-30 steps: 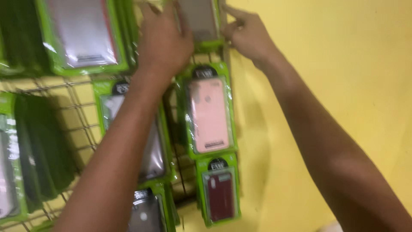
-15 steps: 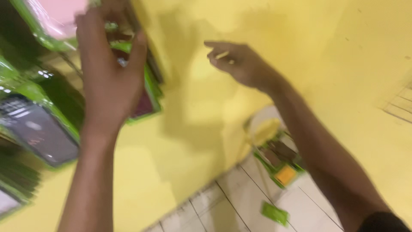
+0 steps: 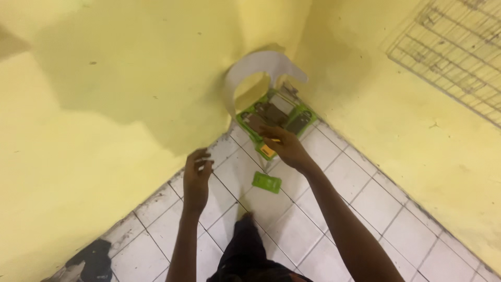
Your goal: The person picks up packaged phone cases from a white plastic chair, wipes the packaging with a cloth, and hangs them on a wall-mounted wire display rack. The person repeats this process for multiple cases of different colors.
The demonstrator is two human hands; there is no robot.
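Green-edged packages point(image 3: 275, 116) lie heaped on the seat of a white chair point(image 3: 259, 67) pushed into the corner where two yellow walls meet. Everything else is best placed from that chair. The right hand point(image 3: 284, 147) hangs just in front of it, over the near edge of the pile, fingers loosely curled; a thin pale sliver shows at its fingertips, though what it is cannot be told, and the hand does not appear to grasp any package. The left hand point(image 3: 197, 175) hovers further from the chair, to its left and nearer the wearer, over the white floor tiles point(image 3: 376, 203), its fingers half bent and holding nothing. One small green package point(image 3: 266, 182) lies alone on the tiles just in front of the chair, between the two hands and touching neither. A wire rack point(image 3: 454, 57) hangs on the wall to the right of the chair, well apart from it. Both arms are stretched downward, so this looks like the reach towards the pile, before any grasp. Closing on a package would call for lowering the right hand onto the heap and spreading the fingers across one flat face.
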